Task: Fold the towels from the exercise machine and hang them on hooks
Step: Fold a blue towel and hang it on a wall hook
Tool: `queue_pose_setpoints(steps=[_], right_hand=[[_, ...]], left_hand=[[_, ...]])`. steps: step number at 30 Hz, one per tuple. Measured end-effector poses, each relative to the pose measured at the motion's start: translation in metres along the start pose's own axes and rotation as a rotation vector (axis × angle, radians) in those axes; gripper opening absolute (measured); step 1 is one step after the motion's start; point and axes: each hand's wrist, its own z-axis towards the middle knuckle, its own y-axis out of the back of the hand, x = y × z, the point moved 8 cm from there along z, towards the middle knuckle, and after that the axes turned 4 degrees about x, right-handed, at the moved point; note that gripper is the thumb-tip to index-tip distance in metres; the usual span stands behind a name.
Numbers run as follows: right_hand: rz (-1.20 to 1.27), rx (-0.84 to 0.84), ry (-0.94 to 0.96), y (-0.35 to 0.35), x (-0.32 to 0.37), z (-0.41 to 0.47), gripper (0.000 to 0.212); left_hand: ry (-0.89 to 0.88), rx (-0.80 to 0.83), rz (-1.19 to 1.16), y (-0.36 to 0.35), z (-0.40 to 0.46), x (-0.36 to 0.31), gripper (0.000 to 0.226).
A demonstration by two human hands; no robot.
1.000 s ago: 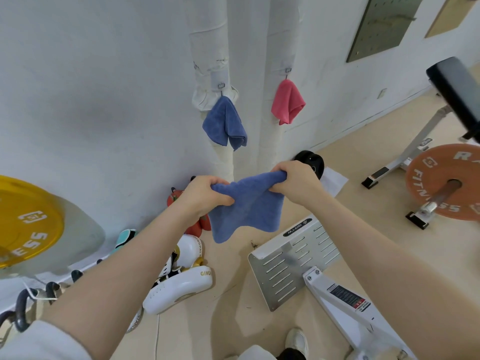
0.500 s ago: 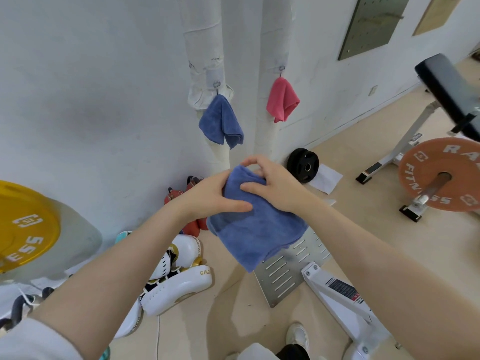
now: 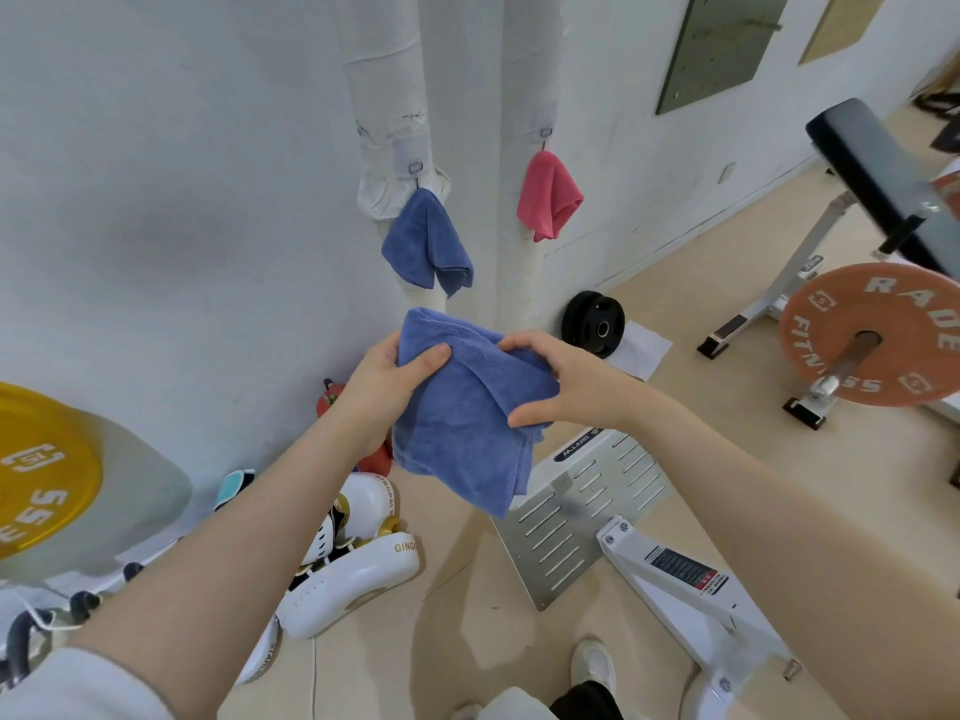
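A soft, napped blue towel [image 3: 467, 407] hangs folded in mid-air between both hands, its doubled layers drooping to a blunt corner above a slotted metal footplate [image 3: 582, 517]. The left hand [image 3: 384, 387] has its grip pinched on the upper left edge, thumb on top. The right hand [image 3: 566, 381] pinches the right fold, fingers curled over the cloth. Behind, two white wrapped pipes stand against a pale, scuffed wall; a second blue towel [image 3: 426, 241] hangs from a hook on the left pipe [image 3: 379, 70], a pink towel [image 3: 548, 197] from one on the right pipe [image 3: 524, 70]. The floor [image 3: 727, 283] is smooth beige, with an orange plate [image 3: 878, 330] and a small black plate [image 3: 592, 324].
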Motion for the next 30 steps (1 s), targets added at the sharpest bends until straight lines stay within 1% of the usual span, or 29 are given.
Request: queue_pose_setpoints(steps=[2, 3, 4, 5, 7, 8, 10, 11, 12, 13, 14, 15, 17, 19, 20, 21, 23, 24, 26, 28, 29, 30], right_hand=[[-0.223, -0.051, 0.050, 0.003, 0.005, 0.004, 0.031], [-0.288, -0.057, 0.047, 0.003, 0.005, 0.006, 0.026], [-0.286, -0.046, 0.031, 0.003, 0.004, 0.007, 0.028], [-0.210, -0.008, 0.002, 0.002, 0.001, 0.008, 0.036], [0.104, 0.111, -0.057, -0.003, 0.000, 0.006, 0.052], [0.262, 0.152, -0.088, -0.004, -0.001, 0.005, 0.049], [0.523, 0.191, -0.137, -0.005, -0.002, 0.003, 0.023], [0.603, 0.181, -0.141, -0.004, -0.001, 0.002, 0.017], [0.628, 0.178, -0.132, -0.003, 0.001, 0.001, 0.019], [0.589, 0.178, -0.123, -0.004, 0.000, 0.001, 0.020], [0.475, 0.171, -0.110, -0.004, 0.002, 0.000, 0.018], [0.314, 0.142, -0.094, -0.002, 0.003, 0.000, 0.016], [-0.011, 0.026, -0.035, 0.006, 0.005, 0.000, 0.014], [-0.195, -0.061, 0.043, 0.006, 0.014, -0.002, 0.030], [-0.253, -0.070, 0.062, 0.001, 0.018, -0.003, 0.035], [-0.302, -0.061, 0.074, -0.004, 0.022, -0.003, 0.034], [-0.346, -0.050, 0.061, -0.011, 0.023, 0.000, 0.015], [-0.334, -0.053, 0.043, -0.012, 0.021, 0.002, 0.010], [-0.243, -0.049, 0.006, -0.009, 0.010, 0.007, 0.022], [-0.076, -0.035, -0.010, 0.000, 0.000, 0.009, 0.037], [-0.016, -0.024, -0.021, 0.006, -0.004, 0.010, 0.038], [0.023, -0.007, -0.029, 0.012, -0.008, 0.010, 0.035]], left_hand=[[-0.004, -0.005, 0.020, 0.000, 0.000, 0.001, 0.007], [-0.008, -0.004, 0.030, 0.000, 0.000, 0.001, 0.008], [-0.015, 0.002, 0.032, 0.001, 0.000, 0.001, 0.009], [-0.024, 0.011, 0.033, 0.001, -0.001, 0.001, 0.010], [-0.046, 0.041, 0.024, 0.002, -0.003, 0.001, 0.013], [-0.051, 0.060, 0.005, 0.002, -0.004, 0.001, 0.017], [-0.035, 0.099, -0.062, 0.000, -0.007, 0.002, 0.025], [-0.016, 0.124, -0.103, -0.002, -0.008, 0.003, 0.026], [0.004, 0.149, -0.134, -0.003, -0.009, 0.003, 0.027], [0.026, 0.171, -0.150, -0.005, -0.010, 0.003, 0.028], [0.040, 0.189, -0.150, -0.005, -0.011, 0.003, 0.028], [0.046, 0.203, -0.142, -0.005, -0.012, 0.003, 0.027], [0.039, 0.217, -0.134, -0.004, -0.013, 0.002, 0.026], [0.041, 0.206, -0.157, -0.003, -0.013, 0.002, 0.028], [0.043, 0.196, -0.166, -0.002, -0.012, 0.003, 0.029], [0.047, 0.189, -0.171, -0.003, -0.011, 0.004, 0.029], [0.047, 0.209, -0.173, -0.007, -0.010, 0.002, 0.028], [0.044, 0.233, -0.173, -0.010, -0.010, 0.001, 0.028], [0.041, 0.277, -0.180, -0.016, -0.009, 0.000, 0.030], [0.057, 0.279, -0.181, -0.017, -0.004, 0.000, 0.029], [0.064, 0.279, -0.177, -0.018, -0.002, 0.000, 0.029], [0.068, 0.279, -0.177, -0.018, 0.003, 0.001, 0.028]])
